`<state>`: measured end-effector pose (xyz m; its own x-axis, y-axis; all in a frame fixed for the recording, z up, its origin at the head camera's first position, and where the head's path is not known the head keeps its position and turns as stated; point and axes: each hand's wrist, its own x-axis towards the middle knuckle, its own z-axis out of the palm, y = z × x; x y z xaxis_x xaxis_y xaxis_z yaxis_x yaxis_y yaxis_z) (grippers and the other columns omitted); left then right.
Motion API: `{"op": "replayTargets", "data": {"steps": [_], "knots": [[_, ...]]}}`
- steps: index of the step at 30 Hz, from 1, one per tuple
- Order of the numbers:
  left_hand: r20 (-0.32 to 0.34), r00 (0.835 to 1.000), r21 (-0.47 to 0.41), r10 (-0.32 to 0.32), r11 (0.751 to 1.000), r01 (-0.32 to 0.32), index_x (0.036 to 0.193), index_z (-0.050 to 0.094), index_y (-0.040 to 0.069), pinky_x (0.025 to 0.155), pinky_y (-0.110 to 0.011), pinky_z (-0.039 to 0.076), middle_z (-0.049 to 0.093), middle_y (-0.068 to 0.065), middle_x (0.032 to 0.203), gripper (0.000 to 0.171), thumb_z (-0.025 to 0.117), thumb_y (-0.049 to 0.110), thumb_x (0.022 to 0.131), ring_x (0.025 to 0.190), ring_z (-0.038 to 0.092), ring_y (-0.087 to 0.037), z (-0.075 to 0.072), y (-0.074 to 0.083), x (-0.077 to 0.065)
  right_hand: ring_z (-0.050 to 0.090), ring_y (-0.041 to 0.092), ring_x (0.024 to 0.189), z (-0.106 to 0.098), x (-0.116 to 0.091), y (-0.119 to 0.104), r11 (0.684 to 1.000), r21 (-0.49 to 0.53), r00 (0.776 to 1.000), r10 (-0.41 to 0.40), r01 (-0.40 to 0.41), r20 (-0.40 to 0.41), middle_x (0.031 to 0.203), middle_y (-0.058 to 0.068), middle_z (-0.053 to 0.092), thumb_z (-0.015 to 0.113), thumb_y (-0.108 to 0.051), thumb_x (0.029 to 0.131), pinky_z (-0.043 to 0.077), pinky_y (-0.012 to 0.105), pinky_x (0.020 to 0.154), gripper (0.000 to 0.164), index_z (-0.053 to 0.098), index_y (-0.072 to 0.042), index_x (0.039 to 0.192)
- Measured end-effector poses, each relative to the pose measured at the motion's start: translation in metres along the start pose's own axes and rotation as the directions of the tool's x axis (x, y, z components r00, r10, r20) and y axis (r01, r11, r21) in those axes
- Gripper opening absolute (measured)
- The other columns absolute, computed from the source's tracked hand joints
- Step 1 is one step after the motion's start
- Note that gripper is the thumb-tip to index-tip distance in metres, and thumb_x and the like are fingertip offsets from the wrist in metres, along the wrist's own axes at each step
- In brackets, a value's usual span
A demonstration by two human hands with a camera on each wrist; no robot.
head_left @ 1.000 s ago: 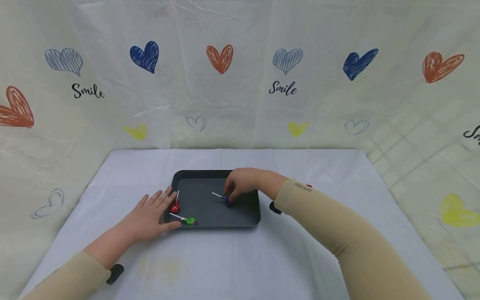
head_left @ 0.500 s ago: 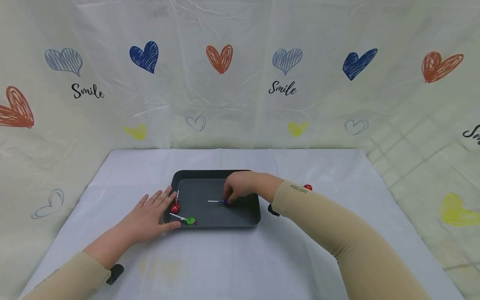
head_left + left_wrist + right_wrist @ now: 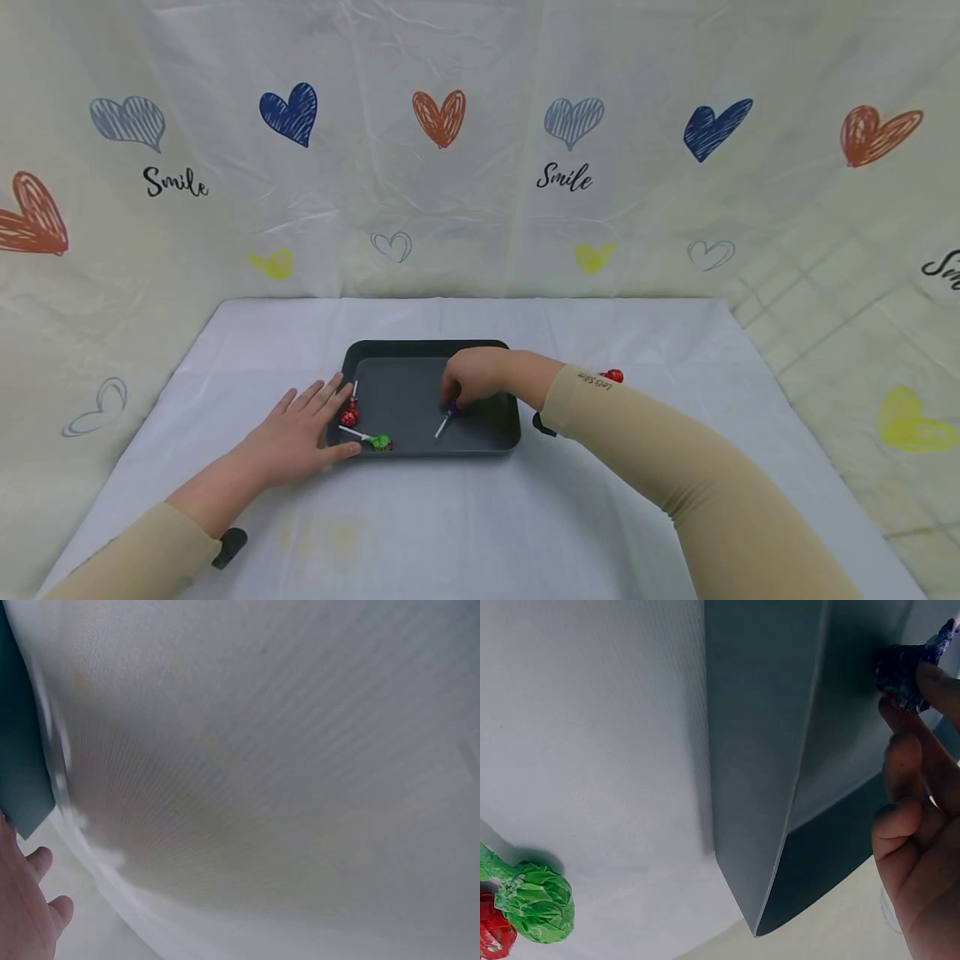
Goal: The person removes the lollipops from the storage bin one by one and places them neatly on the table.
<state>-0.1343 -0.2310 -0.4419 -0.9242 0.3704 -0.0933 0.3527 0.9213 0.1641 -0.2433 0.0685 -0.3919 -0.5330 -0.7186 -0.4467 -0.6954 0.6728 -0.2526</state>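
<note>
A dark grey tray [image 3: 401, 379] lies on the white-covered table. Inside it at the left are a red lollipop [image 3: 349, 415] and a green lollipop [image 3: 380, 442], both wrapped. My left hand [image 3: 300, 437] rests with spread fingers at the tray's left edge, the thumb by the front left corner. Over the right half of the tray, my right hand [image 3: 480, 373] pinches a purple lollipop [image 3: 901, 675] by its wrapped head between thumb and finger. Its white stick points toward the tray's front edge in the head view; the head is partly hidden by my fingers.
Right of the tray, outside it, a red lollipop [image 3: 615, 375] shows behind my right sleeve. The right wrist view shows a green lollipop [image 3: 536, 904] beside a red one there. A cloth printed with hearts hangs behind the table [image 3: 637, 329].
The purple lollipop has turned in my right hand: its stick swung from pointing left to pointing toward the front. My right hand shifted slightly left. My left hand stayed put.
</note>
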Motion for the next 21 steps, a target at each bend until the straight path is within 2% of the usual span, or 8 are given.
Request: {"op": "replayTargets", "data": {"steps": [5, 13, 21], "knots": [[-0.006, 1.0, -0.004, 0.007, 1.0, -0.007, 0.157, 0.028, 0.008, 0.116, -0.065, 0.012, 0.019, -0.014, 0.164, 0.1, 0.057, 0.072, 0.085, 0.147, 0.021, -0.041, -0.0023, 0.0025, -0.0014, 0.061, 0.003, 0.097, 0.0014, 0.0005, -0.002, 1.0, 0.01, 1.0, -0.019, 0.019, -0.014, 0.106, -0.013, 0.069, 0.068, -0.005, 0.091, 0.051, 0.023, 0.086, 0.027, 0.077, -0.024, 0.108], [-0.011, 1.0, -0.013, 0.01, 1.0, -0.01, 0.157, 0.028, 0.009, 0.116, -0.064, 0.012, 0.019, -0.012, 0.164, 0.099, 0.058, 0.071, 0.085, 0.147, 0.021, -0.041, -0.0022, 0.003, -0.0012, 0.058, 0.005, 0.096, 0.0039, 0.0011, -0.0067, 0.996, -0.07, 0.998, -0.061, 0.06, -0.012, 0.104, -0.009, 0.06, 0.064, 0.004, 0.089, 0.05, 0.021, 0.085, 0.036, 0.077, -0.022, 0.111], [-0.032, 0.999, -0.012, 0.022, 1.0, -0.022, 0.157, 0.028, 0.009, 0.116, -0.065, 0.013, 0.019, -0.012, 0.164, 0.102, 0.055, 0.075, 0.084, 0.147, 0.021, -0.041, 0.0042, -0.0024, 0.0, 0.058, 0.007, 0.104, -0.0012, -0.0028, -0.0039, 0.992, -0.087, 0.995, -0.097, 0.094, -0.036, 0.112, -0.009, 0.061, 0.067, -0.003, 0.089, 0.049, 0.024, 0.09, 0.034, 0.077, -0.027, 0.112]]}}
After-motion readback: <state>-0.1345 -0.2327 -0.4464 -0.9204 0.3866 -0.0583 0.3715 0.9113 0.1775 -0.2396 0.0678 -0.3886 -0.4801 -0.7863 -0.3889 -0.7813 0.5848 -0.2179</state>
